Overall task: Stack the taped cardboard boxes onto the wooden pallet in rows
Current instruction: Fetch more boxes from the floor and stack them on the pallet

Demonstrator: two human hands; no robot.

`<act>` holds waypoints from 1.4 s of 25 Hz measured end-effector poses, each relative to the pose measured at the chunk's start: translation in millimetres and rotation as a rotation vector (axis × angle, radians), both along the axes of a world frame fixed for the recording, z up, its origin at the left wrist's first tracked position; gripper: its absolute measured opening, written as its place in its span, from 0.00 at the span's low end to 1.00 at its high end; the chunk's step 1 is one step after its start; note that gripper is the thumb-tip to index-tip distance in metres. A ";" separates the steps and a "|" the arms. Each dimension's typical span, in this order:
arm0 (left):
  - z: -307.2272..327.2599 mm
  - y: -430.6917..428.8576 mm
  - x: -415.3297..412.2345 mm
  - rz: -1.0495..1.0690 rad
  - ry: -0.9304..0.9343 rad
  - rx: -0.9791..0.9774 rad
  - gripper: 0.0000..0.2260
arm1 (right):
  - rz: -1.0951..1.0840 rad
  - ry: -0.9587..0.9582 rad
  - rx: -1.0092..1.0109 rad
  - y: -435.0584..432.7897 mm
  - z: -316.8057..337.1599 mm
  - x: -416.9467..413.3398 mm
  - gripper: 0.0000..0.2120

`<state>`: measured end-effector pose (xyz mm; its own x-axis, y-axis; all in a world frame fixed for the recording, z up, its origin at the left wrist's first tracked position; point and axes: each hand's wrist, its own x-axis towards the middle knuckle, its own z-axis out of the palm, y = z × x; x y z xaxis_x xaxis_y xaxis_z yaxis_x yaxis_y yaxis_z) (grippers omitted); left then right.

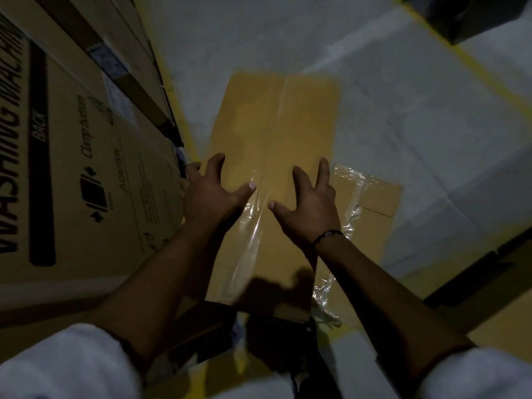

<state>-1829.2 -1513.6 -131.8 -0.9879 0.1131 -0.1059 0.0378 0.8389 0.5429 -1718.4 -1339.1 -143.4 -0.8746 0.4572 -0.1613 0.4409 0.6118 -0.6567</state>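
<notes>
Head view, looking straight down at the job: nearest us, two white sleeves, two bare forearms reaching out over the carton. Left hand [211, 194] is spread wide, fingers splayed, palm down at the left edge of the taped cardboard box [273, 145], fingertips curling toward that edge. Right hand [309, 205] is spread just as wide, a dark band on the wrist, palm over the right half of the lid. Neither has closed on anything; whether the palms are pressing or just above the lid I cannot tell.

The box lies dead ahead under both hands, its long axis running away from the person, near to far, with the clear tape seam [253, 226] down the middle between the two thumbs. Both hands sit about level, neither nearer the far end, so I'd judge the next lift wants them out to the two long sides.

Just right of it, a second flat carton [380, 203] with loose crinkled tape. Along the left stands a big washing machine carton [72, 168]. Beyond, grey floor [403, 110] with yellow lines. No pallet visible here.
</notes>
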 end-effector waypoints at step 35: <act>15.9 444.8 783.6 -1.209 -0.010 -0.079 0.40 | -0.853 -0.394 0.452 312.7 22.4 871.0 0.27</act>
